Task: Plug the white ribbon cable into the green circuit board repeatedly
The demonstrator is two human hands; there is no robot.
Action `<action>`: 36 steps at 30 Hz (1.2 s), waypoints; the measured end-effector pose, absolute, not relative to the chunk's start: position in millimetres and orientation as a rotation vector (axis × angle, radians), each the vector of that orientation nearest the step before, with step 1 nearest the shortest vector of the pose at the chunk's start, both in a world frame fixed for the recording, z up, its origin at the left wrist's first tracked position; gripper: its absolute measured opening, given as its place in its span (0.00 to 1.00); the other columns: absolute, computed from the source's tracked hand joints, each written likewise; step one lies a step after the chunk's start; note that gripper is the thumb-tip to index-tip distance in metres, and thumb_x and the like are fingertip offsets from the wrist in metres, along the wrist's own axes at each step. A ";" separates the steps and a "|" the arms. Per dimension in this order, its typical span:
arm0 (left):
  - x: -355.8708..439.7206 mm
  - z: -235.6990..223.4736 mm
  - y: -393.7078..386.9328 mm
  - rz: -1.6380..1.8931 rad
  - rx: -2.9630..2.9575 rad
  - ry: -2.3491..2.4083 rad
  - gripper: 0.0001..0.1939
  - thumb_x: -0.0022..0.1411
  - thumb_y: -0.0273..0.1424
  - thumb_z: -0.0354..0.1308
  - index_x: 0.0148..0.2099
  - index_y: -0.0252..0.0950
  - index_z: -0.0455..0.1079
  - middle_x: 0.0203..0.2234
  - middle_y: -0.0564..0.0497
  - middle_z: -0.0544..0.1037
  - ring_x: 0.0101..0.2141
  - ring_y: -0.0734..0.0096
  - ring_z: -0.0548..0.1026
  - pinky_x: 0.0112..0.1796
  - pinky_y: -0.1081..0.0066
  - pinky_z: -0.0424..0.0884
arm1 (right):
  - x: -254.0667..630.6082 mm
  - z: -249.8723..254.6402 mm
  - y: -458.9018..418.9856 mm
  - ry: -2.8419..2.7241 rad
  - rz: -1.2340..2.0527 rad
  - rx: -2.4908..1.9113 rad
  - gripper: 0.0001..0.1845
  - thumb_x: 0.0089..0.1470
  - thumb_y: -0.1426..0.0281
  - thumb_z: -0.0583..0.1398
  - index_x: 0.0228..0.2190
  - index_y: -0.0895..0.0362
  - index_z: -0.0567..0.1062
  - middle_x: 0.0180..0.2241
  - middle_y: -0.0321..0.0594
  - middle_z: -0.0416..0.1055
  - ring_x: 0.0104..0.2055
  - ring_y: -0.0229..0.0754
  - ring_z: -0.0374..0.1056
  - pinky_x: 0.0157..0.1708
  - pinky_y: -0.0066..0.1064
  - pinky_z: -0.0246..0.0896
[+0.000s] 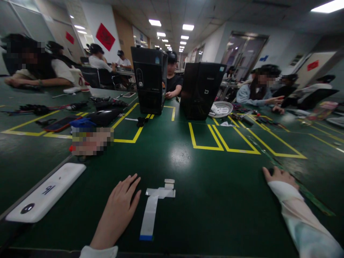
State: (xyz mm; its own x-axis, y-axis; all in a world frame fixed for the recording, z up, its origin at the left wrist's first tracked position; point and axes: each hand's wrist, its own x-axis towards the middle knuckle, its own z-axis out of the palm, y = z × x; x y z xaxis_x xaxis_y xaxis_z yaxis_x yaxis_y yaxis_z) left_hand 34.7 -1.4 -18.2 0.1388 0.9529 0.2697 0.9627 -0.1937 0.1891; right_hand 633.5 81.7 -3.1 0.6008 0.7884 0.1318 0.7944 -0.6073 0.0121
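Observation:
My left hand (118, 209) lies flat on the dark green table (204, 200), fingers stretched out and holding nothing. Just to its right lies a white flat ribbon cable (153, 208) with a blue tip at the near end. My right hand (279, 176) rests far to the right in a pale sleeve. Its fingers curl over something small and dark that I cannot make out. Beside that hand a long green strip (313, 199) runs along the table.
A white device (45, 197) lies at the near left. Two black computer towers (150, 79) (201, 89) stand mid-table among yellow tape outlines (205, 138). A white basket (221, 109), tools and phones lie farther back. Several seated people work around the far edges.

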 end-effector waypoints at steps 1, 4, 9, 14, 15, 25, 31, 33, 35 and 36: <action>34.7 -18.0 -1.3 -0.515 -2.349 -1.983 0.27 0.68 0.43 0.42 0.62 0.38 0.64 0.61 0.45 0.67 0.61 0.54 0.64 0.59 0.48 0.61 | 632.6 -2.5 80.0 -1.347 -0.163 -2.778 0.45 0.59 0.48 0.35 0.60 0.68 0.62 0.57 0.70 0.58 0.58 0.71 0.57 0.49 0.56 0.54; 34.8 -17.2 -1.4 -0.502 -2.353 -1.996 0.27 0.68 0.44 0.42 0.62 0.38 0.64 0.61 0.45 0.67 0.61 0.54 0.64 0.59 0.47 0.61 | 627.5 -1.7 72.0 -1.317 -0.104 -2.779 0.43 0.59 0.47 0.37 0.61 0.64 0.61 0.58 0.66 0.57 0.58 0.69 0.56 0.52 0.54 0.53; 34.4 -17.0 -2.4 -0.513 -2.352 -1.986 0.27 0.68 0.44 0.42 0.62 0.38 0.64 0.61 0.45 0.66 0.61 0.54 0.64 0.59 0.48 0.61 | 628.8 -11.6 51.5 -1.496 -0.162 -2.728 0.40 0.59 0.50 0.39 0.60 0.65 0.62 0.55 0.65 0.61 0.56 0.66 0.60 0.54 0.48 0.56; 33.8 -17.5 -1.9 -0.544 -2.353 -1.992 0.27 0.67 0.44 0.43 0.62 0.37 0.64 0.61 0.44 0.67 0.61 0.53 0.64 0.59 0.47 0.61 | 647.4 -26.5 32.6 -1.730 -0.209 -2.550 0.39 0.56 0.51 0.42 0.55 0.66 0.68 0.49 0.61 0.66 0.55 0.61 0.63 0.57 0.44 0.56; 33.7 -17.8 -1.7 -0.544 -2.352 -1.986 0.27 0.67 0.44 0.42 0.62 0.37 0.64 0.61 0.44 0.67 0.61 0.53 0.64 0.59 0.48 0.61 | 649.5 -28.1 29.2 -1.747 -0.204 -2.502 0.39 0.55 0.51 0.43 0.53 0.66 0.70 0.47 0.60 0.67 0.53 0.60 0.64 0.57 0.43 0.57; 34.9 -15.9 -1.0 -0.516 -2.344 -1.971 0.27 0.68 0.43 0.42 0.62 0.36 0.64 0.61 0.44 0.67 0.61 0.53 0.64 0.59 0.47 0.61 | 637.6 -25.6 -3.7 -0.968 -0.405 -2.681 0.44 0.52 0.42 0.41 0.54 0.59 0.70 0.57 0.66 0.61 0.56 0.72 0.60 0.50 0.61 0.57; 35.1 -14.7 0.0 -0.534 -2.345 -1.951 0.27 0.67 0.43 0.42 0.61 0.36 0.65 0.60 0.43 0.68 0.60 0.53 0.65 0.59 0.48 0.62 | 665.9 -30.9 3.6 -1.075 -0.284 -2.699 0.46 0.54 0.43 0.40 0.58 0.61 0.67 0.55 0.69 0.64 0.56 0.72 0.61 0.48 0.62 0.56; 34.6 -14.7 0.0 -0.531 -2.350 -1.957 0.27 0.67 0.43 0.43 0.61 0.36 0.65 0.60 0.43 0.68 0.60 0.53 0.65 0.59 0.48 0.62 | 681.1 -34.5 8.3 -1.189 -0.287 -2.672 0.45 0.55 0.44 0.40 0.57 0.64 0.68 0.53 0.70 0.65 0.54 0.70 0.63 0.46 0.58 0.58; 34.1 -14.7 0.0 -0.514 -2.355 -1.968 0.27 0.67 0.43 0.43 0.62 0.35 0.65 0.60 0.43 0.68 0.60 0.52 0.65 0.59 0.47 0.62 | 697.2 -38.5 12.7 -1.306 -0.307 -2.636 0.45 0.55 0.45 0.42 0.56 0.66 0.70 0.50 0.72 0.67 0.50 0.67 0.67 0.44 0.54 0.60; 33.8 -14.7 -0.1 -0.504 -2.356 -1.971 0.27 0.67 0.43 0.43 0.62 0.35 0.64 0.60 0.43 0.68 0.60 0.52 0.65 0.59 0.47 0.61 | 705.1 -40.7 14.8 -1.374 -0.340 -2.599 0.44 0.56 0.45 0.42 0.54 0.67 0.71 0.47 0.73 0.68 0.47 0.66 0.69 0.41 0.52 0.61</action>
State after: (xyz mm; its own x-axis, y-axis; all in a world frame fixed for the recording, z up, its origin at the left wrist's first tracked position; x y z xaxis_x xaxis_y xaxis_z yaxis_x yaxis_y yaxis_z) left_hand 33.8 -0.1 -14.7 0.1457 0.9537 0.2632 0.9629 -0.1978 0.1836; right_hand 705.1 14.8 -40.7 0.5462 0.7878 0.2846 0.8295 -0.5559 -0.0534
